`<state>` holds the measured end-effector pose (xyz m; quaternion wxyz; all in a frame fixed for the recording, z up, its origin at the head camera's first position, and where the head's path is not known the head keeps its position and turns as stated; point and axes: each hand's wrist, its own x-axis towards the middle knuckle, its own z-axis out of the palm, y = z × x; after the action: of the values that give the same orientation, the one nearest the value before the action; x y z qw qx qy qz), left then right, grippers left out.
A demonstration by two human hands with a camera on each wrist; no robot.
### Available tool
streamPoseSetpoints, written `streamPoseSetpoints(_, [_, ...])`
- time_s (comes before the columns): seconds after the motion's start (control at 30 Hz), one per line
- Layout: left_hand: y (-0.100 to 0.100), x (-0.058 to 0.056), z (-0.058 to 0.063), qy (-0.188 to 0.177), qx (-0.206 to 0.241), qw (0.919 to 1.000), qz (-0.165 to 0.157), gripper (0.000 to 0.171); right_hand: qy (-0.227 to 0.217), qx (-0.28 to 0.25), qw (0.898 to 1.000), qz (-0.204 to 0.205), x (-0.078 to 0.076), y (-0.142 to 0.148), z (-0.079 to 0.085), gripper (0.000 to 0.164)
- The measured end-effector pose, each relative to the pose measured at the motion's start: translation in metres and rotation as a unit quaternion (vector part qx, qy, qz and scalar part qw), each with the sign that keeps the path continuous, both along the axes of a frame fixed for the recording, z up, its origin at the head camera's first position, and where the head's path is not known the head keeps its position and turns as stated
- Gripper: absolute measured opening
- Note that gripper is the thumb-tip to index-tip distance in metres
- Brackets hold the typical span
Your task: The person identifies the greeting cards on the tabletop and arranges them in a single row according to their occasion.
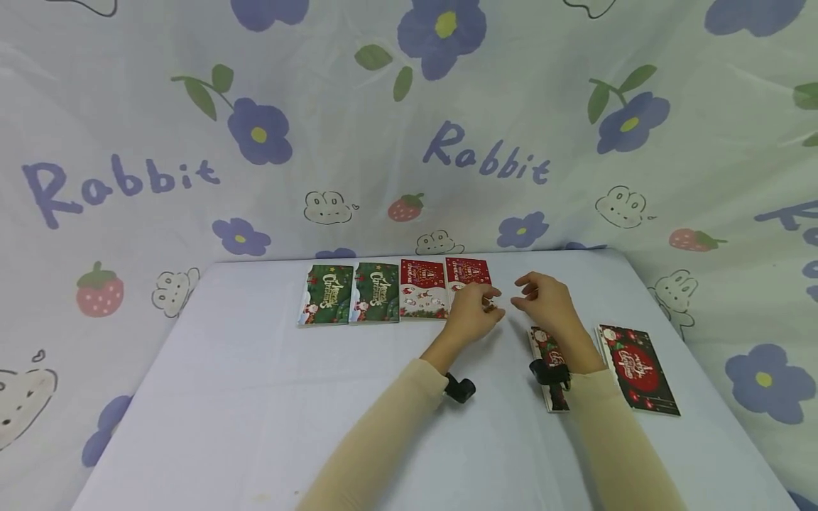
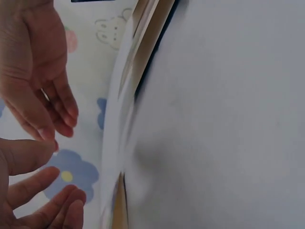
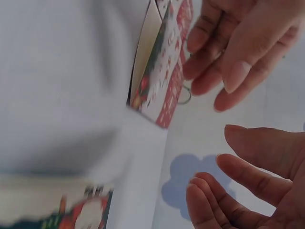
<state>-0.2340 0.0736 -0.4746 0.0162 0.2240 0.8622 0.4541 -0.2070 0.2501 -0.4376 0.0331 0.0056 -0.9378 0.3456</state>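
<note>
My left hand [image 1: 474, 309] is held over the near right part of the rightmost red-and-white Christmas card [image 1: 466, 270], fingers loosely bent around nothing. Facing it across a small gap, my right hand [image 1: 549, 305] has its fingers relaxed and nothing in them. A dark Christmas card [image 1: 554, 401] lies below the right wrist, which partly covers it. The right wrist view shows the empty fingers of the right hand [image 3: 248, 181] at the lower right, while the left hand [image 3: 252, 43] comes in at the top beside the red-and-white card [image 3: 167, 86].
Left of the hands, another red-and-white card [image 1: 423, 287] and two green cards, one [image 1: 375, 292] beside the other [image 1: 328, 294], continue the row along the back of the white table [image 1: 255, 426]. A dark card with a red circle [image 1: 639, 369] lies at the right.
</note>
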Motion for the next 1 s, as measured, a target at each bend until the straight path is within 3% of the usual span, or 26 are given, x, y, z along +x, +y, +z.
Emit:
streamPoseSetpoints(0.27, [0.019,0.018,-0.006,-0.017,-0.045,0.9985,-0.027,0.034,-0.015,0.016,1.000,-0.002,0.017,0.028,-0.006,0.034])
streamPoseSetpoints(0.57, [0.036,0.032,-0.012,-0.014,-0.056,0.9969,-0.055,0.037,-0.015,0.024,0.999,-0.021,0.032,0.050,-0.016,0.033])
streamPoseSetpoints(0.77, [0.045,0.037,-0.018,0.003,-0.077,0.9958,-0.049,0.039,-0.030,0.030,0.998,-0.044,0.039,0.064,-0.020,0.033])
streamPoseSetpoints(1.0, [0.052,0.043,-0.020,-0.014,-0.078,0.9962,-0.036,0.046,-0.052,0.030,0.996,-0.067,0.047,0.076,-0.024,0.035])
